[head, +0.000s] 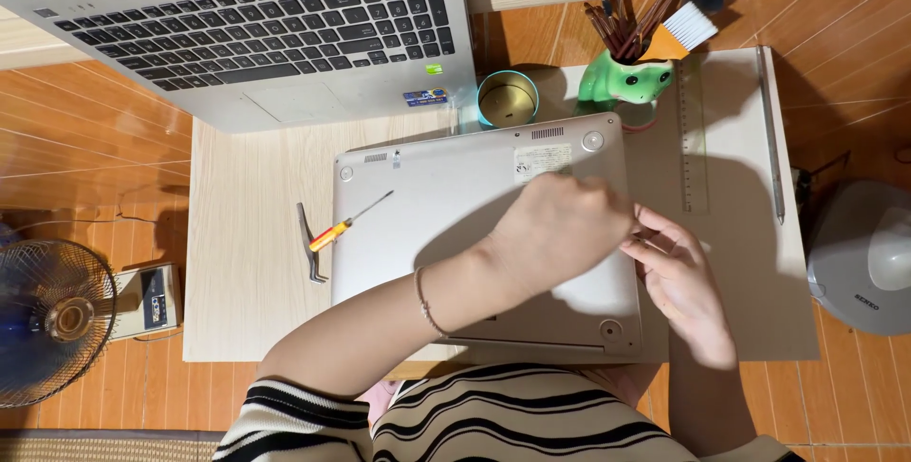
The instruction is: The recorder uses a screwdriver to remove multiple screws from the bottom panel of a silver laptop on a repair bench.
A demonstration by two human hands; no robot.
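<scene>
I've got the silver laptop (455, 225) lying bottom-up on the desk (247, 263), right in front of me, its base panel facing the cam. Left hand (555, 234) is curled over the panel near the right edge, fingers closed together on smth small I can't make out. Right hand (678, 282) sits at that same edge, fingertips pinched in toward the left, touching it; can't tell what, if anything, is between them.

A small screwdriver (346, 223) w/ orange-yellow handle lies across the left side of the panel, and a grey metal tool (309, 246) rests on the desk just beside that edge. A second laptop (256, 35) is open beyond, w/ a round tin (508, 99) and a green frog pen holder (631, 78) near the top.

Risks, imo: the loose screwdriver could roll or scratch the panel if the base shifts, and a tiny part could slip from my grip and drop off the desk's right side to the floor.
</scene>
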